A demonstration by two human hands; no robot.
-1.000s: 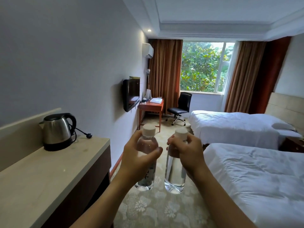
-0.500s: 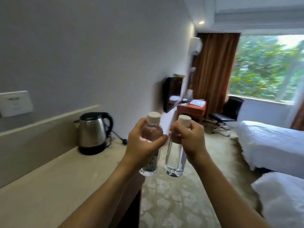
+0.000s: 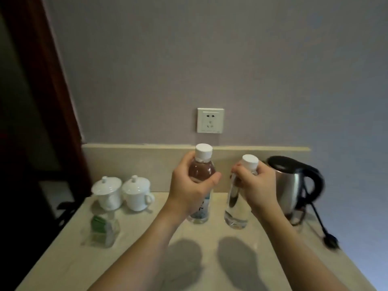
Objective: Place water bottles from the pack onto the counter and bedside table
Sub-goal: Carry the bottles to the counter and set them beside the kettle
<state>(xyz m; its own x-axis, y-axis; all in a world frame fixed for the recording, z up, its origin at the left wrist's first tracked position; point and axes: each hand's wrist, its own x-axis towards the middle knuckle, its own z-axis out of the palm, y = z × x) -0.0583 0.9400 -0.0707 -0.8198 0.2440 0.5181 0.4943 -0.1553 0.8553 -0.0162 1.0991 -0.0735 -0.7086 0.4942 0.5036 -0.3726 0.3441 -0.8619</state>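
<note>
I hold two clear water bottles with white caps upright over the beige counter [image 3: 130,259]. My left hand [image 3: 189,190] grips the left water bottle [image 3: 202,211] around its upper body. My right hand [image 3: 257,185] grips the right water bottle [image 3: 236,208] near its neck. Both bottle bases hang just above the counter's middle, with dark shadows beneath them. I cannot tell whether they touch the surface. The two bottles are a small gap apart.
Two white lidded cups [image 3: 122,193] stand at the counter's back left, with a clear holder of green packets [image 3: 102,229] in front of them. A steel kettle [image 3: 294,185] with a black cord [image 3: 321,223] stands right. A wall socket [image 3: 210,120] is above the backsplash.
The view has swung left from the room to face the counter and wall. Both bottles, still in my hands, have come down low over the counter between the cups and the kettle.
</note>
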